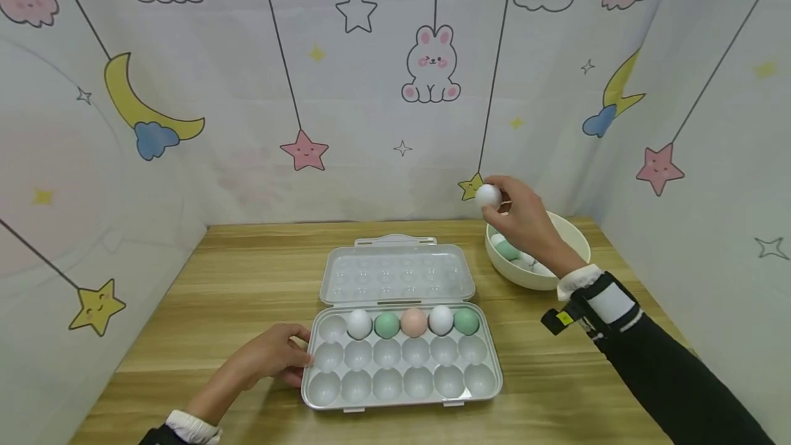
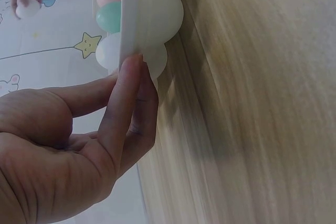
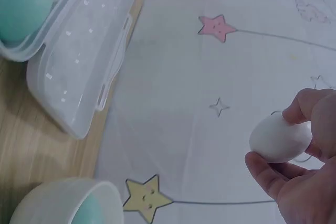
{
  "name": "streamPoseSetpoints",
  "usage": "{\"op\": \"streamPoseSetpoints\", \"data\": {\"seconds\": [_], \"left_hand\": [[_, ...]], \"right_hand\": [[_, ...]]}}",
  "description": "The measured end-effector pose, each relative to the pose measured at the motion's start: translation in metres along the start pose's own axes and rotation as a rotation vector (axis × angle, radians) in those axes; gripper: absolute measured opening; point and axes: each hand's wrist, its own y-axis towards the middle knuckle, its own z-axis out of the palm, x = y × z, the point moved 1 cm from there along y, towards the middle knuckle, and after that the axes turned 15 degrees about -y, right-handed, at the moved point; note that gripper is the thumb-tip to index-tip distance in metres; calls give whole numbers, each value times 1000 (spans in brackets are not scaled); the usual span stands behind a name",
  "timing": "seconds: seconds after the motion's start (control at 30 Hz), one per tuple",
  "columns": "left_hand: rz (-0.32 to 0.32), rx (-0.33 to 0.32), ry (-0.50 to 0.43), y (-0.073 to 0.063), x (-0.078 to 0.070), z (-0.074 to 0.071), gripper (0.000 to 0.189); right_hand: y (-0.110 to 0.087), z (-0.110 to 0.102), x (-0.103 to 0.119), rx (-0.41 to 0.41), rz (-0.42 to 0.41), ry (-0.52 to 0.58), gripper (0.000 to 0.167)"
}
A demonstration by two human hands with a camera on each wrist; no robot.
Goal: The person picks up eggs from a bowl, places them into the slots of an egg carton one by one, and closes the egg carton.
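Observation:
My right hand [image 1: 524, 218] holds a white egg [image 3: 281, 137] between thumb and fingers, raised above the cream bowl [image 1: 571, 235]. In that bowl lie several white and green eggs [image 1: 508, 250]. With thumb and fingertips, my left hand [image 1: 272, 356] pinches the left rim of a clear plastic egg carton [image 1: 402, 368]; the left wrist view shows this grip close up. White, green and pink eggs [image 1: 414, 322] fill the carton's back row except its leftmost cup. The two front rows hold no eggs.
The carton's lid [image 1: 398, 273] lies folded back behind it. Both stand on a wood-grain table [image 1: 259, 273], with the bowl at the back right. A patterned cloth [image 1: 371, 88] with stars and bunnies hangs behind and along both sides.

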Motion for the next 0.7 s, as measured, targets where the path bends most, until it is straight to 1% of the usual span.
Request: {"op": "streamPoseSetpoints", "data": {"seconds": [0.13,0.23,0.43,0.57,0.7], "left_hand": [[-3,0,5,0,0,0,36],[-1,-1,5,0,1,0,36],[4,-5,0,1,2,-1,37],[8,0,-7,0,3,-1,37],[20,5,-7,0,2,-1,35]], "right_hand": [[2,0,34,11,-42,74,41],[4,1,58,34,-68,132,39],[7,9,101,81,-147,223,38],[7,20,124,122,-191,271,36],[4,34,139,191,-240,303,34]]}}
